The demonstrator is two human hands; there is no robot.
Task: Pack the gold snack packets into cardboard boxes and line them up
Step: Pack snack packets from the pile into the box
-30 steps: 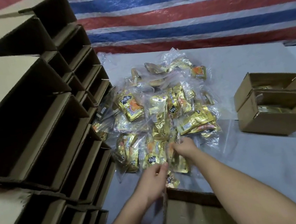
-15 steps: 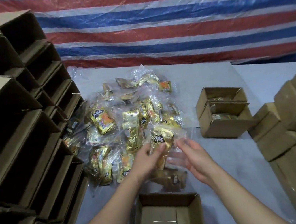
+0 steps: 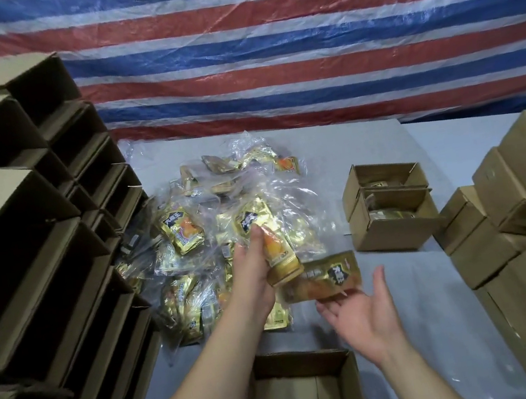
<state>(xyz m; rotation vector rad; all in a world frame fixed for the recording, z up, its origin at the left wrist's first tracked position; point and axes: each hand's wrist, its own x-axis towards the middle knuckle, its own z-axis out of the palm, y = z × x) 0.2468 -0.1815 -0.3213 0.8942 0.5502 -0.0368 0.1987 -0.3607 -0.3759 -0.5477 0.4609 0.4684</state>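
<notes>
Gripping a gold snack packet (image 3: 266, 240) near its lower end, the left hand (image 3: 251, 269) holds it above the empty cardboard box (image 3: 304, 393). Beside it, the right hand (image 3: 364, 315) lies palm-up, fingers relaxed, a second packet (image 3: 326, 278) blurred at its fingertips; contact unclear. Light, crinkly foil looks slippery: pinch the sealed edges.

blurred: loose packet (image 3: 326, 277) | cropped: open box (image 3: 304, 394) | contents: possibly empty

Packets (image 3: 261, 233) gold with orange print and black label. Boxes (image 3: 391, 224) plain brown cardboard. Tarp (image 3: 301, 56) red, white, blue stripes. Desk (image 3: 383, 147) light grey. Wrap (image 3: 287, 188) clear.
</notes>
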